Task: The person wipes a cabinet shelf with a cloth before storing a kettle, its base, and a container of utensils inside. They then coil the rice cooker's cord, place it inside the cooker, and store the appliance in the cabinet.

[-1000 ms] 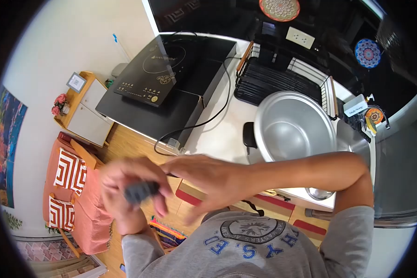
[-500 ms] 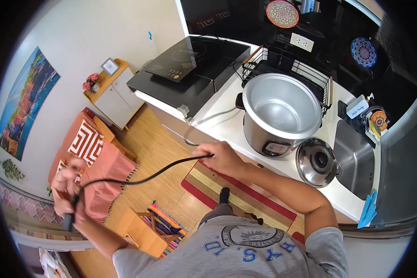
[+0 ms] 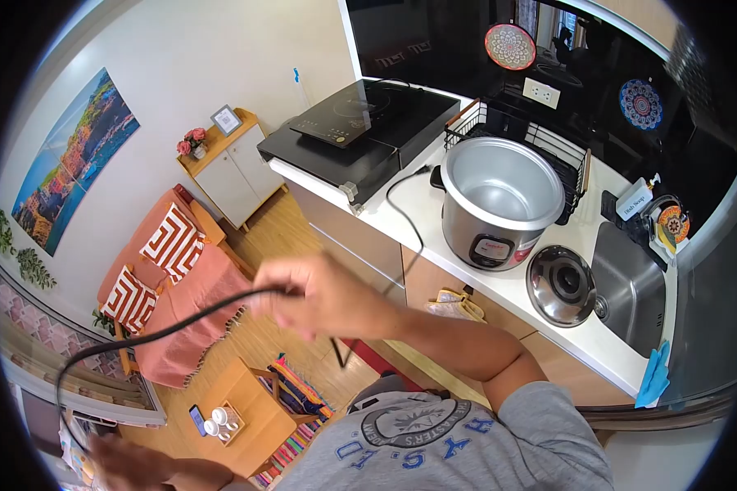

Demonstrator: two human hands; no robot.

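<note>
A black power cord [image 3: 164,330] stretches between my two hands. My right hand [image 3: 323,293], smeared a little by motion, is closed round the cord in front of the counter. Low at the left edge, my left hand [image 3: 131,462] is dark and blurred where the cord's other stretch runs into it; what its fingertips grip there is hidden. From below my right hand the cord loops up over the counter's edge, and its end lies beside the rice cooker [image 3: 481,237]. The cooker stands uncovered with an empty silver pot. Its lid [image 3: 561,285] lies next to it.
An induction cooktop [image 3: 340,119] sits on the counter's left part. Behind the cooker is a black dish rack [image 3: 577,176]; right of it are a sink [image 3: 630,278] and a soap bottle [image 3: 633,199]. A wooden table [image 3: 258,421] bears a phone and white cups.
My left hand has dropped toward the lower left corner, and my right hand has moved left and slightly down along with the cord. The view has shifted, showing more of the wooden table.
</note>
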